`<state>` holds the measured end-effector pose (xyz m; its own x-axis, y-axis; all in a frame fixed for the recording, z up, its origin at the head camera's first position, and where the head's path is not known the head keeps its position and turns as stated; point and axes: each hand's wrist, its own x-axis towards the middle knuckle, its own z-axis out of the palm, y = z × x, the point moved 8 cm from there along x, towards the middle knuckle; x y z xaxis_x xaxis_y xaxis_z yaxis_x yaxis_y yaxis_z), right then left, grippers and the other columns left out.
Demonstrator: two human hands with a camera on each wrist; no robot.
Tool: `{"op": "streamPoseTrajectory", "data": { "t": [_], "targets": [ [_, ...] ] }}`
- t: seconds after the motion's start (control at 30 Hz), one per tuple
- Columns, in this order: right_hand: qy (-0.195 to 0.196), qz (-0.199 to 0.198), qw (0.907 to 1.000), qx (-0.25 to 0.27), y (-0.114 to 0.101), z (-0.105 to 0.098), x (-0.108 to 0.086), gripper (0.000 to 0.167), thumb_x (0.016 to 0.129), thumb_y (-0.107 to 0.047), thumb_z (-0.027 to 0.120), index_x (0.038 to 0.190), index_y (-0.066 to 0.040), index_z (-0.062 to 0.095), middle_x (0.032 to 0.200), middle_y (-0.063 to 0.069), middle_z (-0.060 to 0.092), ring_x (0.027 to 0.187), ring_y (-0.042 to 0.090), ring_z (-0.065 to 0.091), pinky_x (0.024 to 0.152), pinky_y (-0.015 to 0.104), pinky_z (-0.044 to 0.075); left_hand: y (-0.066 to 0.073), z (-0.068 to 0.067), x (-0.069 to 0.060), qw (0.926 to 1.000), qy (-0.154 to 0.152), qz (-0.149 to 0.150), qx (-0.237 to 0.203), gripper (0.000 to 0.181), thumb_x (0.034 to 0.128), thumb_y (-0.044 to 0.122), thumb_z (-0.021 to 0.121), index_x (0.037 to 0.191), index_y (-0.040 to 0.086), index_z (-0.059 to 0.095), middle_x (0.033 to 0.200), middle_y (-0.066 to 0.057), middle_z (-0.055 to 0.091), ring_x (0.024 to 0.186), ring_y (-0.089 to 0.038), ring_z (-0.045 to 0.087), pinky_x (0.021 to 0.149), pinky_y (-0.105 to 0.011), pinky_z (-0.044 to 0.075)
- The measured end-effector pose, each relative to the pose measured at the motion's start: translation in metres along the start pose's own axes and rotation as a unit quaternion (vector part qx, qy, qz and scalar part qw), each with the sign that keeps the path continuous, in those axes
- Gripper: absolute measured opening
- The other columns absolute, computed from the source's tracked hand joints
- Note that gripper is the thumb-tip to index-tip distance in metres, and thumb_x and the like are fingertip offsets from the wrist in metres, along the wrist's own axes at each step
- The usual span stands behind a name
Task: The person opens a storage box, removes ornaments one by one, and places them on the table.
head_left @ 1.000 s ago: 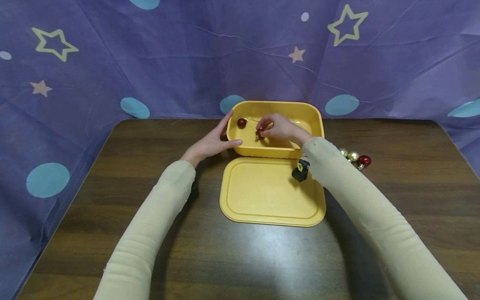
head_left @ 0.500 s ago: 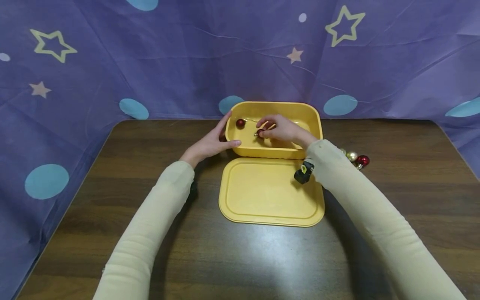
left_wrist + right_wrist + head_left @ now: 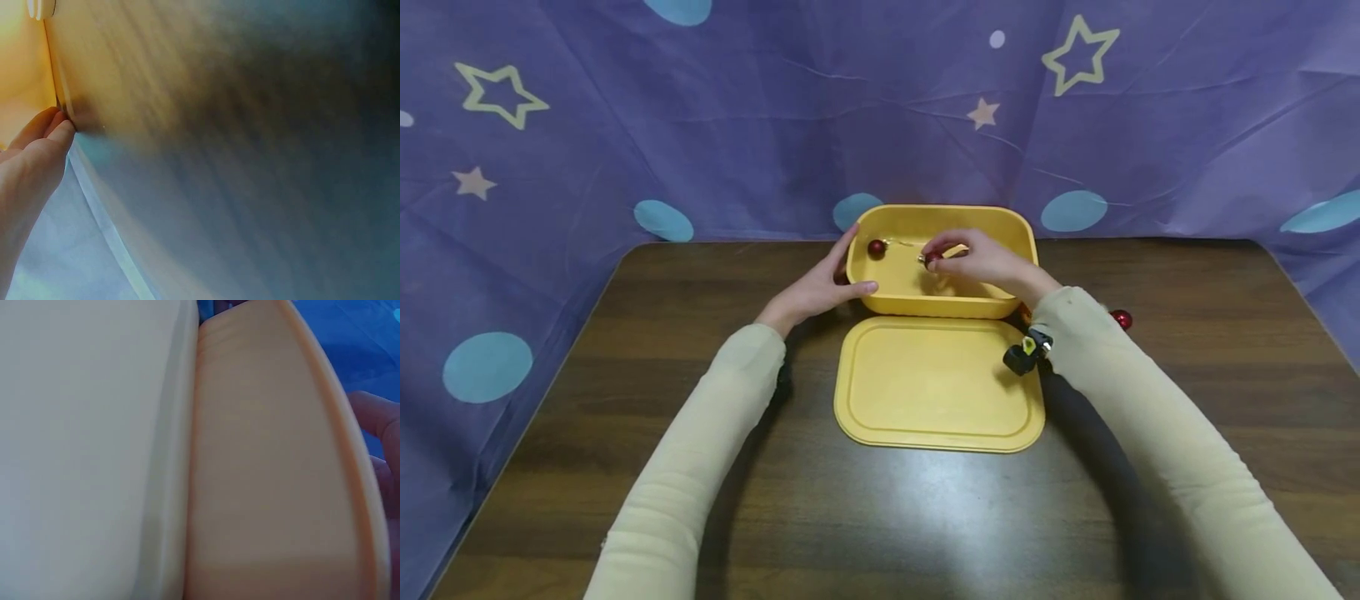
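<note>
A yellow plastic box (image 3: 943, 307) stands open-topped at the back of the table. My left hand (image 3: 816, 293) spans its left end, thumb at the front rim and forefinger toward the back corner; fairly straight fingers touch the box in the left wrist view. Inside, my right hand (image 3: 983, 258) pinches a small red Christmas bauble (image 3: 932, 260) with a gold cap. Another red bauble (image 3: 876, 249), trailing a thin gold string, lies at the box's left end. In the right wrist view, the box wall (image 3: 269, 437) partly hides my right fingers.
A matching yellow lid (image 3: 938, 383) lies flat in front of the box. One more red bauble (image 3: 1122, 319) shows beside my right sleeve (image 3: 1097, 342), on the wooden table (image 3: 887, 525). Behind everything hangs a purple cloth (image 3: 760, 125) with stars and dots.
My right hand, still pinching the red bauble, has shifted slightly to the right inside the box. Its sleeve now covers the gold baubles seen earlier. My left hand stays in place.
</note>
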<state>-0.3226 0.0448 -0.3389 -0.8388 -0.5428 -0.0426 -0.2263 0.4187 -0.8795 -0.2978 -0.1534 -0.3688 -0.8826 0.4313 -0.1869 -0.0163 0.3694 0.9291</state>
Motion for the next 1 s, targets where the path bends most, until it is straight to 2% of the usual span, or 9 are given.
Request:
{"op": "streamPoseTrajectory", "data": {
  "t": [0.23, 0.43, 0.57, 0.67, 0.87, 1.0],
  "targets": [
    [0.006, -0.018, 0.9988, 0.044, -0.006, -0.010, -0.017, 0.033, 0.089, 0.004, 0.062, 0.121, 0.009, 0.059, 0.115, 0.022, 0.061, 0.098, 0.023, 0.062, 0.083, 0.023, 0.047, -0.001, -0.003, 0.000, 1.0000, 0.002, 0.001, 0.009, 0.096, 0.0926, 0.021, 0.067, 0.155, 0.038, -0.004, 0.154, -0.015, 0.026, 0.134, -0.025, 0.037, 0.105, -0.040, 0.035],
    [0.026, -0.020, 0.9971, 0.068, -0.010, -0.022, -0.031, 0.031, 0.090, 0.003, 0.061, 0.120, 0.009, 0.060, 0.113, 0.020, 0.062, 0.098, 0.024, 0.063, 0.082, 0.022, 0.049, -0.002, -0.006, -0.001, 0.9999, 0.009, -0.001, 0.013, 0.096, 0.0919, 0.023, 0.069, 0.154, 0.040, -0.002, 0.155, -0.014, 0.025, 0.135, -0.024, 0.035, 0.106, -0.040, 0.033],
    [0.036, -0.017, 0.9978, 0.053, -0.011, -0.031, -0.042, 0.029, 0.090, 0.001, 0.062, 0.118, 0.006, 0.062, 0.110, 0.017, 0.063, 0.096, 0.024, 0.064, 0.080, 0.022, 0.049, -0.004, -0.007, 0.000, 0.9998, 0.006, 0.002, 0.021, 0.098, 0.0905, 0.029, 0.070, 0.154, 0.039, -0.004, 0.155, -0.016, 0.025, 0.136, -0.026, 0.034, 0.106, -0.040, 0.033],
    [0.041, -0.007, 0.9987, 0.028, -0.011, -0.038, -0.052, 0.028, 0.091, -0.002, 0.063, 0.118, 0.004, 0.062, 0.110, 0.016, 0.063, 0.094, 0.019, 0.064, 0.078, 0.021, 0.049, -0.004, -0.006, 0.000, 0.9997, 0.004, 0.002, 0.023, 0.100, 0.0896, 0.032, 0.071, 0.154, 0.039, -0.005, 0.155, -0.017, 0.024, 0.136, -0.027, 0.034, 0.105, -0.039, 0.034],
    [0.049, 0.016, 0.9987, 0.002, -0.008, -0.049, -0.074, 0.030, 0.091, -0.004, 0.063, 0.120, 0.003, 0.061, 0.113, 0.017, 0.062, 0.093, 0.012, 0.064, 0.075, 0.021, 0.049, -0.002, -0.005, -0.002, 0.9999, 0.003, -0.001, 0.016, 0.097, 0.0919, 0.025, 0.068, 0.154, 0.039, -0.005, 0.156, -0.014, 0.023, 0.137, -0.025, 0.033, 0.106, -0.042, 0.032],
    [0.057, 0.013, 0.9982, -0.014, -0.004, -0.058, -0.089, 0.029, 0.092, -0.005, 0.064, 0.120, 0.002, 0.062, 0.113, 0.016, 0.063, 0.092, 0.011, 0.064, 0.074, 0.021, 0.049, -0.002, -0.005, -0.002, 0.9998, 0.006, -0.004, 0.017, 0.097, 0.0922, 0.024, 0.068, 0.154, 0.039, -0.005, 0.157, -0.012, 0.022, 0.137, -0.025, 0.032, 0.107, -0.042, 0.032]
  ]
}}
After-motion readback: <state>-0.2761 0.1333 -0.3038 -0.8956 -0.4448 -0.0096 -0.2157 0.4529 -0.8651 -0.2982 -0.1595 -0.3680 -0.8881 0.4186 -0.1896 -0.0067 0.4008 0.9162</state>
